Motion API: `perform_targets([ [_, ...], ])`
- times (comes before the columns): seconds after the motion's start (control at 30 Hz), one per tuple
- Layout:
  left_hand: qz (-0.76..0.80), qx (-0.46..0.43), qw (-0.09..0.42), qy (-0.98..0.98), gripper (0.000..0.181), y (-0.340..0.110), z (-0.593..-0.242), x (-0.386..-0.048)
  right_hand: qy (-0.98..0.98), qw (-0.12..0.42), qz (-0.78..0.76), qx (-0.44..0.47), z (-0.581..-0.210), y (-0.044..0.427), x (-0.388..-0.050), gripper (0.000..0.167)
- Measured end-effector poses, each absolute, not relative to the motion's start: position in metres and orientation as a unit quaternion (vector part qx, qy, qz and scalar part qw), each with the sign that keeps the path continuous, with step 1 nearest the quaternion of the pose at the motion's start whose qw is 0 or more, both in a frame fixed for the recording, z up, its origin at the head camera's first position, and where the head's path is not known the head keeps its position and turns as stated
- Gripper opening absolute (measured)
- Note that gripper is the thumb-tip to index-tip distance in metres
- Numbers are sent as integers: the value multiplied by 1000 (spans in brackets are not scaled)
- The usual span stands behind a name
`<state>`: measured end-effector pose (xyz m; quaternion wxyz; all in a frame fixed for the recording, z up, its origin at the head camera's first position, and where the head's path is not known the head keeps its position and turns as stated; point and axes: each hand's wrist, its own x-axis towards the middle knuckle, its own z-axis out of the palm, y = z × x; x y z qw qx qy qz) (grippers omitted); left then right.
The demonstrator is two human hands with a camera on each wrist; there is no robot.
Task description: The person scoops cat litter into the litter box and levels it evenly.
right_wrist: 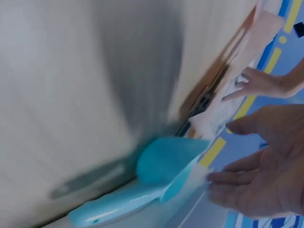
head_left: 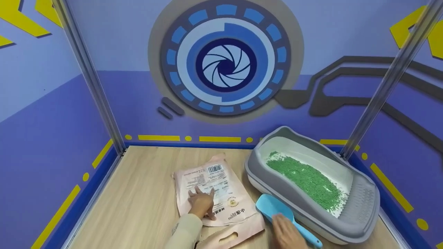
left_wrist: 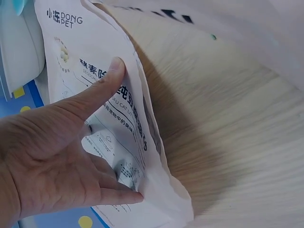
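Observation:
A pale pink cat litter bag [head_left: 238, 188] lies flat on the table, its cut-out handle [head_left: 228, 238] toward the near edge. On its printed face rests my left hand [head_left: 201, 203], fingers spread; thumb and fingers [left_wrist: 118, 194] lie along the bag in the left wrist view. To the bag's right, a light-blue scoop [head_left: 271, 206] lies beside the litter box. Over the scoop hovers my right hand [head_left: 287, 232], fingers extended and holding nothing; the right wrist view shows a gap between it and the scoop [right_wrist: 166, 161].
A grey-and-white litter box [head_left: 259, 183] stands at the right, with green litter [head_left: 308, 181] spread over its floor. Bare wooden tabletop [head_left: 138, 193] shows left of the bag. Painted panels [head_left: 131, 103] and metal posts [head_left: 91, 79] enclose the back and sides.

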<state>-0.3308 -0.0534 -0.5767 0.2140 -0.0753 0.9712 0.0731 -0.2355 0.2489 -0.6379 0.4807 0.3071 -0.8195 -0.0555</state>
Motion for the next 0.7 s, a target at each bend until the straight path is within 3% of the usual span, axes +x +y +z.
perform_targets([
  [0.1, 78, -68, 200, 974, 114, -58, -577, -331, -806, 454, -57, 377, -637, 232, -249, 95],
  [0.3, 105, -44, 184, 976, 118, -66, -588, -334, -808, 421, -81, 404, -645, 207, -270, 88],
  [0.5, 99, -36, 190, 976, 124, -65, -595, -334, -789, 434, -93, 424, -669, 201, -280, 105],
  [0.6, 82, -32, 194, 977, 124, -62, -598, -334, -787, 440, -99, 421, -673, 201, -280, 99],
  [0.7, 45, -21, 197, 979, 121, -59, -602, -337, -786, 436, -121, 422, -673, 198, -279, 75],
])
